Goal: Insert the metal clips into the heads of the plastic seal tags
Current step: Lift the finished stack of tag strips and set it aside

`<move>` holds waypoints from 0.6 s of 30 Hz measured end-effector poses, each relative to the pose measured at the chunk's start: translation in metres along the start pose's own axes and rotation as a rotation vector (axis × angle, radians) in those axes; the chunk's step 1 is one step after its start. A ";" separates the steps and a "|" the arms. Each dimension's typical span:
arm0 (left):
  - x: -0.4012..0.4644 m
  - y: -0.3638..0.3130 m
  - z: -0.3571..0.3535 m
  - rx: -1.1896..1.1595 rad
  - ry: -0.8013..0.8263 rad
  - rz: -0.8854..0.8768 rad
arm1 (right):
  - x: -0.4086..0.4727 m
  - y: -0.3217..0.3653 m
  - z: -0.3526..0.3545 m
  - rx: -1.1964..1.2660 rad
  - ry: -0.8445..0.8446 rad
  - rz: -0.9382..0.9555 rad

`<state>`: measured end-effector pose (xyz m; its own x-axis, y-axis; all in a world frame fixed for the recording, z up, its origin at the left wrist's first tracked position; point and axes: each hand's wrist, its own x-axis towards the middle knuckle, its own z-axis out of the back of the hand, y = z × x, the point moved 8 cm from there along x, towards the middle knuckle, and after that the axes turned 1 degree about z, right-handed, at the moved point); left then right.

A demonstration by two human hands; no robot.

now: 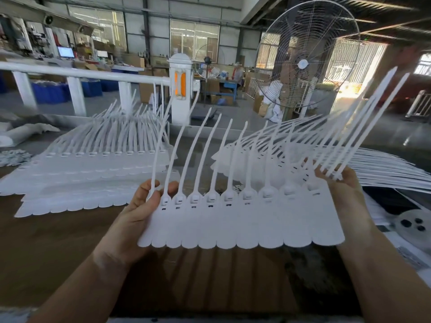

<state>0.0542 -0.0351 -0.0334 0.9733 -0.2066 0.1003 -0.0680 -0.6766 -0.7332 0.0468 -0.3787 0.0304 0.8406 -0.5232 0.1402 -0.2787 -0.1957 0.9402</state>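
At twelve o'clock a large fan [307,64] stands beyond the brown table [58,241]. Stacks of finished or waiting strips [93,173] lie at ten o'clock and at two o'clock.

I hold one strip of seal tags [245,222] lifted at centre. The left hand [137,217] grips its nine-o'clock edge, thumb curled over a tail. The right hand [342,183] curls round the three-o'clock edge and the bunched tails.

A grey heap at nine o'clock may be the metal clips [14,157]; I cannot confirm.

Risk, in my judgement: the thin, flexible strip could sag or twist, tangling tails or hiding the head slots [211,198], so clips seat crooked.
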 end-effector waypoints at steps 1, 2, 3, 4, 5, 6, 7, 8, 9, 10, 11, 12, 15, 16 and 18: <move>0.000 0.000 0.001 -0.014 -0.010 -0.006 | 0.002 0.000 0.003 -0.025 -0.014 0.009; 0.000 -0.001 0.001 -0.024 -0.021 -0.016 | 0.007 -0.001 0.007 -0.046 -0.026 0.016; -0.001 -0.002 0.002 -0.028 -0.028 -0.024 | 0.008 0.000 0.009 -0.058 -0.043 0.017; -0.001 -0.003 0.002 -0.025 -0.030 -0.027 | 0.010 -0.002 0.012 -0.053 -0.058 0.019; -0.001 -0.003 0.002 -0.019 -0.028 -0.027 | 0.011 -0.002 0.013 -0.049 -0.048 0.019; -0.001 -0.004 0.003 -0.012 -0.029 -0.025 | 0.013 -0.003 0.014 -0.045 -0.051 0.021; -0.001 -0.004 0.004 -0.009 -0.035 -0.025 | 0.013 -0.003 0.015 -0.039 -0.055 0.026; -0.001 -0.004 0.005 -0.008 -0.044 -0.028 | 0.013 -0.003 0.015 -0.036 -0.066 0.034; -0.002 -0.005 0.006 -0.011 -0.055 -0.032 | 0.013 -0.004 0.016 -0.022 -0.074 0.035; -0.002 -0.005 0.007 -0.010 -0.065 -0.036 | 0.014 -0.005 0.016 0.008 -0.078 0.040; -0.002 -0.005 0.007 -0.006 -0.070 -0.040 | 0.015 -0.006 0.016 0.052 -0.080 0.048; -0.002 -0.005 0.008 -0.003 -0.074 -0.042 | 0.017 -0.007 0.015 0.092 -0.082 0.057; -0.002 -0.007 0.011 -0.036 -0.117 -0.062 | 0.022 -0.009 0.014 0.117 -0.088 0.062; -0.002 -0.008 0.013 -0.052 -0.135 -0.073 | 0.024 -0.008 0.015 0.119 -0.088 0.068; -0.002 -0.009 0.015 -0.089 -0.165 -0.094 | 0.028 -0.008 0.014 0.142 -0.077 0.079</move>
<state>0.0564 -0.0181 -0.0374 0.9985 -0.0258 0.0489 0.0131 -0.7485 -0.6630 0.0662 -0.4034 0.0225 0.7769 -0.6026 0.1827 -0.4098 -0.2636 0.8733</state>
